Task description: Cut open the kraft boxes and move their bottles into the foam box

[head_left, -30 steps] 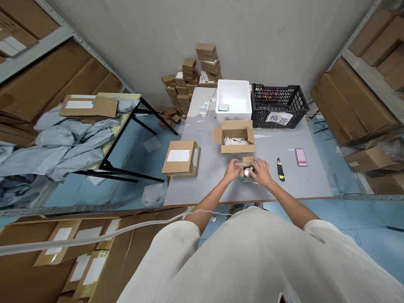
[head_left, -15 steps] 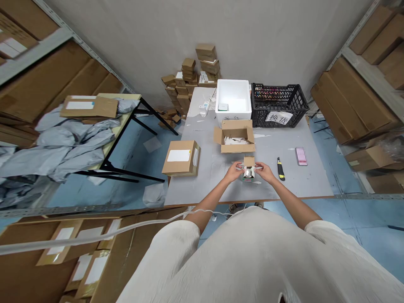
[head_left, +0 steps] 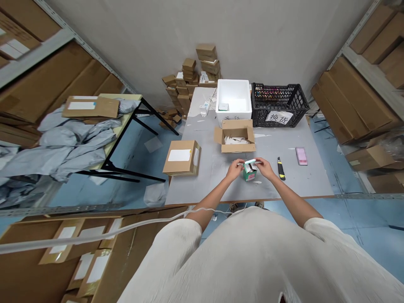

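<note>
A small green carton [head_left: 249, 175] stands on the grey table near its front edge, its white-edged lid flap folded partway over the opening. My left hand [head_left: 235, 169] grips its left side near the top, fingers bent inward. On the other side, my right hand [head_left: 264, 167] has its fingers pinched at the flap and the right upper edge. What lies inside the carton is mostly covered. Just beyond it sits an open brown cardboard box [head_left: 237, 148] with crumpled white paper inside. A yellow-and-black utility knife [head_left: 280, 169] lies right of my right hand.
A taped brown box [head_left: 179, 167] rests at the table's left edge. Along the back stand a white foam bin [head_left: 233, 114] and a black plastic crate [head_left: 268, 120]. A pink phone-like item [head_left: 301, 156] lies at right. A white cable [head_left: 135, 225] crosses at lower left.
The carton's lid flap, raised before, has come down toward the opening. The carton now shows more of its green front. Both hands have stayed at its sides.
</note>
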